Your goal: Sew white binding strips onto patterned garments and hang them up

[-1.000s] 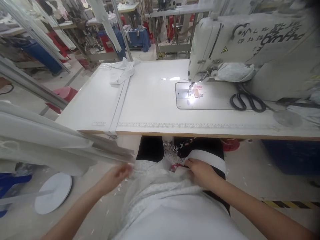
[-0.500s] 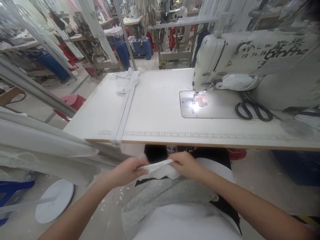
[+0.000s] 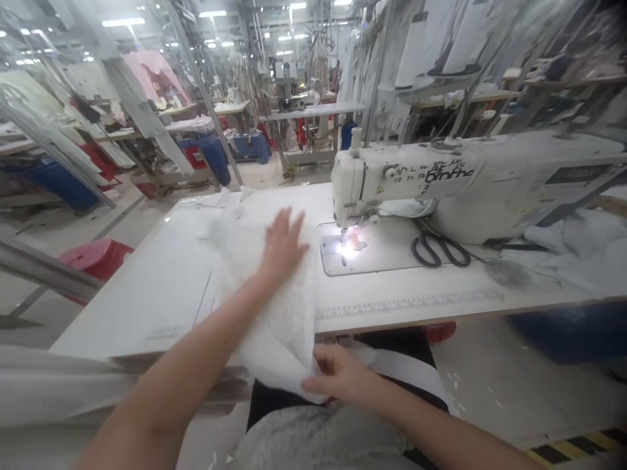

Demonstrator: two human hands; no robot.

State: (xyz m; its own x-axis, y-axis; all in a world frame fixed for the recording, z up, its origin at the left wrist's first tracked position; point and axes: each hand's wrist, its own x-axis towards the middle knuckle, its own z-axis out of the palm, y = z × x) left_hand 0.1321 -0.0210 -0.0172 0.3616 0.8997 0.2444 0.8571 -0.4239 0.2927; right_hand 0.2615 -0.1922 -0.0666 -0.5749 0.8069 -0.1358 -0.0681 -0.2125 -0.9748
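Note:
A piece of white fabric (image 3: pixel 279 320) lies partly on the white sewing table (image 3: pixel 147 287) and hangs over its front edge. Over the fabric's upper part is my left hand (image 3: pixel 285 245), fingers spread and somewhat blurred; whether it presses on the cloth I cannot tell. My right hand (image 3: pixel 343 373) pinches the lower right corner of the fabric just in front of the table edge. Right of the cloth, the sewing machine (image 3: pixel 401 173) has its needle area lit above the metal plate (image 3: pixel 337 263).
Black-handled scissors (image 3: pixel 441 251) rest beside the machine's arm. A printed ruler strip (image 3: pixel 392 305) runs along the front edge. Crumpled white cloth (image 3: pixel 588 251) lies at the right. A red stool (image 3: pixel 93 258) stands left of the table, near a metal post (image 3: pixel 53 277).
The white fabric has moved from my lap up onto the table and is spread out. My left hand has let go and reached forward over it; my right hand still grips it. The view has tilted up.

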